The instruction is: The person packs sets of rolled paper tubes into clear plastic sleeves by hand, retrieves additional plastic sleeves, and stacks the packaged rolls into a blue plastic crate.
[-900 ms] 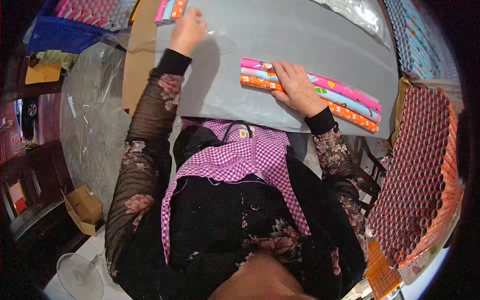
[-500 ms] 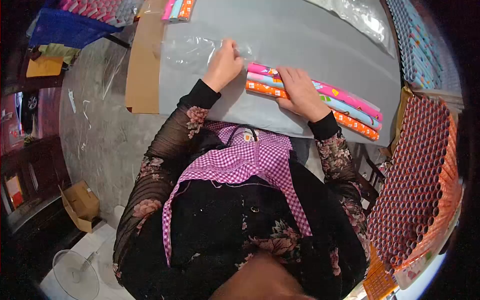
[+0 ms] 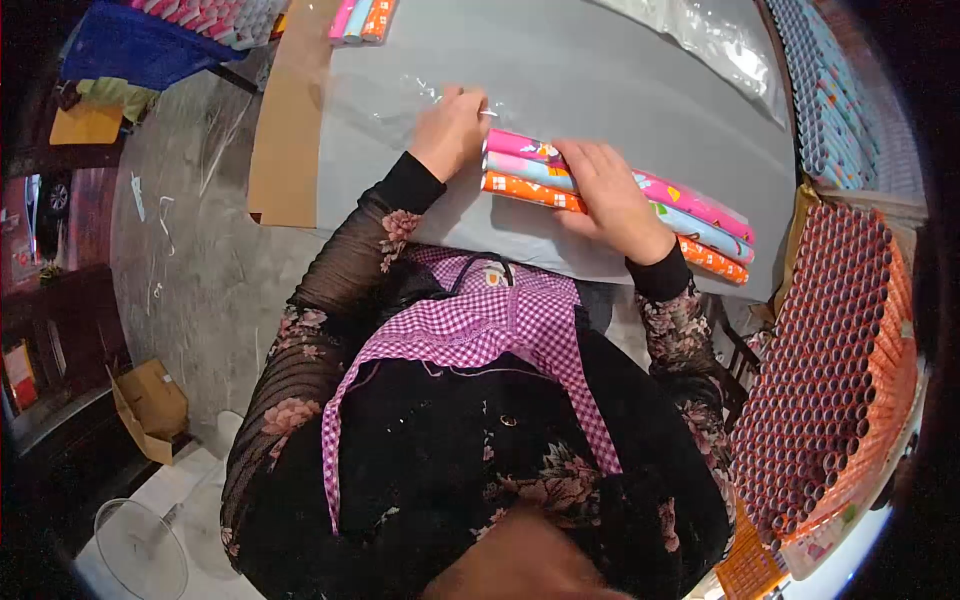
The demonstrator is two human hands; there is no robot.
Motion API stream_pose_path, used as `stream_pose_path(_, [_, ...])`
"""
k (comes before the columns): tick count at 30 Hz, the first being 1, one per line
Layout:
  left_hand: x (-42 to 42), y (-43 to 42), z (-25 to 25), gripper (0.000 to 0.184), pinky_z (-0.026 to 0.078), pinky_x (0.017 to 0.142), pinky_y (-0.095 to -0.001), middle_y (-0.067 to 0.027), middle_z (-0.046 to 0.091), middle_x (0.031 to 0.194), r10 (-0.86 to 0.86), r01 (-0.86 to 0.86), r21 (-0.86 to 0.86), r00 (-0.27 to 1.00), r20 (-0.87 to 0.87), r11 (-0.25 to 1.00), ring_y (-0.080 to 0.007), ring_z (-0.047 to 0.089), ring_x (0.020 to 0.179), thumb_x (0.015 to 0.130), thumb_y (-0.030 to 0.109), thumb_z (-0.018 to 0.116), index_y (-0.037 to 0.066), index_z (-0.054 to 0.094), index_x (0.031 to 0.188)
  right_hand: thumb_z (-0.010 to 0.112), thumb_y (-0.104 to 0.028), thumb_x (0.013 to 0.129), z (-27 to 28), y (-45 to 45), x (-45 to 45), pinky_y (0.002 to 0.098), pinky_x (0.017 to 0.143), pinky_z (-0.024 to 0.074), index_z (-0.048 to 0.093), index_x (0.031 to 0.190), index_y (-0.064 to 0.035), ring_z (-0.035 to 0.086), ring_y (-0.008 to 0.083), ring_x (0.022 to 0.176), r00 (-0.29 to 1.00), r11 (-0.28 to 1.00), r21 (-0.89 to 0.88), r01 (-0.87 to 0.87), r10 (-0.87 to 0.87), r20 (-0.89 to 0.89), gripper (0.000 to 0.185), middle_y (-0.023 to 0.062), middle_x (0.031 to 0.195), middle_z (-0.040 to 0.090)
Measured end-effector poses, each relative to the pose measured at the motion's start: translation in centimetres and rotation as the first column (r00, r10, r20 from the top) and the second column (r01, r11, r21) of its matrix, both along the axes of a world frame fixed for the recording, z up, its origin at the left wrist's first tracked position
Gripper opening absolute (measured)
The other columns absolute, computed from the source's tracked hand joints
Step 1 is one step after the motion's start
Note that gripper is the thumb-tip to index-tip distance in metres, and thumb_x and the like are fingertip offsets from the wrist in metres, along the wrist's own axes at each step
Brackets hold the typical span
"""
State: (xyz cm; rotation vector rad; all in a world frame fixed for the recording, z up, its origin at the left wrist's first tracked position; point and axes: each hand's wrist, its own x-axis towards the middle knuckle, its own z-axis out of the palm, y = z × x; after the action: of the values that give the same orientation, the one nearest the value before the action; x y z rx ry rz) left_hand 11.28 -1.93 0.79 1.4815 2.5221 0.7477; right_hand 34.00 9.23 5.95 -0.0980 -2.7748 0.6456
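Three patterned rolls, a pink roll (image 3: 690, 200), a light blue roll (image 3: 700, 230) and an orange roll (image 3: 530, 190), lie side by side on the grey table (image 3: 610, 70). My right hand (image 3: 612, 200) rests across their middle, fingers spread over them. Near their left ends my left hand (image 3: 452, 130) has its fingers pinched on the edge of a clear plastic film (image 3: 425, 92), which spreads over the table to the left. Whether the film reaches round the rolls is hard to see.
More rolls (image 3: 362, 20) lie at the table's top left, by a cardboard strip (image 3: 285, 130). Clear plastic (image 3: 720, 45) lies along the far edge. Stacked orange rolls (image 3: 820, 380) and blue rolls (image 3: 835, 110) stand at the right. An open box (image 3: 155, 405) is on the floor.
My left hand has come from the upper left, near the other rolls, to the left ends of the three rolls, with the film. My right hand has stayed on the rolls.
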Motion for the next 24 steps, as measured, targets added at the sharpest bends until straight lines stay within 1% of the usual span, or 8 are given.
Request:
stream_pose_path(6, [-0.2, -0.5, -0.3, 0.021, 0.052, 0.078, -0.0449, -0.0194, 0.066, 0.097, -0.07, 0.07, 0.031, 0.997, 0.01, 0.997, -0.0376, 0.064, 0.092, 0.084, 0.012, 0.058, 0.005, 0.062, 0.104, 0.07, -0.019, 0.068, -0.7, 0.4, 0.0, 0.045, 0.098, 0.0407, 0.042, 0.135, -0.0006, 0.05, 0.0388, 0.109, 0.999, 1.0, 0.011, 0.009, -0.009, 0.041, 0.075, 0.0204, 0.121, 0.052])
stream_pose_path(8, [-0.3, -0.7, 0.4, 0.027, 0.052, 0.081, -0.0442, -0.0211, 0.067, 0.101, -0.047, 0.044, 0.02, 0.973, 0.227, 0.999, -0.0381, 0.064, 0.095, 0.082, 0.007, 0.053, 0.004, 0.06, 0.109, 0.07, -0.019, 0.068, -1.3, 0.4, 0.1, 0.0447, 0.097, 0.0411, 0.042, 0.135, -0.0007, 0.05, 0.0387, 0.109, 0.999, 1.0, 0.023, 0.012, -0.013, 0.036, 0.075, 0.0201, 0.121, 0.053])
stream_pose_path(9, [-0.2, -0.8, 0.8, 0.038, 0.051, 0.084, -0.0436, -0.0234, 0.066, 0.106, -0.01, 0.01, -0.001, 0.954, 0.3, 1.0, -0.039, 0.064, 0.098, 0.08, 0.004, 0.05, 0.001, 0.053, 0.118, 0.07, -0.019, 0.068, -1.4, 0.4, 0.1, 0.0447, 0.097, 0.0412, 0.042, 0.134, -0.0006, 0.05, 0.0386, 0.109, 0.998, 1.0, 0.016, 0.017, -0.018, 0.067, 0.074, 0.02, 0.12, 0.053])
stream_pose_path(13, [0.4, -1.6, 0.7, 0.043, 0.051, 0.085, -0.0431, -0.0256, 0.063, 0.111, -0.072, 0.054, 0.064, 0.947, 0.314, 0.996, -0.0393, 0.063, 0.101, 0.08, 0.003, 0.052, -0.001, 0.047, 0.122, 0.071, -0.019, 0.069, -2.3, 0.7, 0.2, 0.0448, 0.096, 0.0414, 0.043, 0.133, -0.0002, 0.05, 0.0382, 0.108, 0.998, 0.999, 0.044, 0.016, -0.019, 0.059, 0.072, 0.02, 0.118, 0.054])
stream_pose_path(16, [1.2, -2.1, 0.1, 0.046, 0.05, 0.088, -0.0438, -0.0267, 0.06, 0.117, -0.086, 0.069, 0.074, 0.96, 0.265, 0.995, -0.0394, 0.061, 0.106, 0.079, 0.001, 0.053, -0.001, 0.044, 0.124, 0.071, -0.018, 0.07, -2.5, 0.6, 0.3, 0.0452, 0.096, 0.0411, 0.043, 0.133, -0.0002, 0.05, 0.0382, 0.108, 0.998, 0.998, 0.055, 0.025, -0.028, 0.051, 0.072, 0.02, 0.119, 0.053])
stream_pose_path(19, [2.5, -2.8, -0.3, 0.039, 0.048, 0.084, -0.046, -0.0281, 0.057, 0.104, -0.095, 0.034, 0.209, 0.952, 0.29, 0.977, -0.0443, 0.058, 0.103, 0.076, -0.001, 0.054, -0.005, 0.045, 0.114, 0.071, -0.018, 0.07, -2.5, 0.5, 0.5, 0.0454, 0.097, 0.041, 0.043, 0.133, -0.0004, 0.05, 0.038, 0.109, 0.998, 0.997, 0.065, 0.036, -0.039, 0.051, 0.072, 0.0201, 0.119, 0.053])
stream_pose_path(22, [2.9, -3.0, -1.1, 0.038, 0.048, 0.087, -0.0439, -0.0282, 0.052, 0.112, -0.112, 0.037, 0.325, 0.97, 0.218, 0.945, -0.0431, 0.055, 0.106, 0.075, -0.004, 0.055, -0.006, 0.046, 0.111, 0.071, -0.018, 0.069, -2.7, 0.7, 0.5, 0.0455, 0.097, 0.0411, 0.042, 0.133, -0.0004, 0.05, 0.0378, 0.109, 0.999, 0.997, 0.069, 0.016, -0.019, 0.044, 0.072, 0.02, 0.119, 0.053])
stream_pose_path(24, [3.0, -3.1, -1.3, 0.03, 0.047, 0.09, -0.0434, -0.0266, 0.051, 0.118, -0.154, 0.175, 0.392, 0.984, -0.086, 0.903, -0.0408, 0.054, 0.107, 0.076, -0.003, 0.057, -0.005, 0.052, 0.105, 0.071, -0.019, 0.069, -3.0, 0.7, 0.5, 0.0454, 0.097, 0.0412, 0.043, 0.132, -0.0001, 0.05, 0.0378, 0.109, 0.999, 0.997, 0.074, 0.015, -0.018, 0.045, 0.072, 0.0199, 0.119, 0.053])
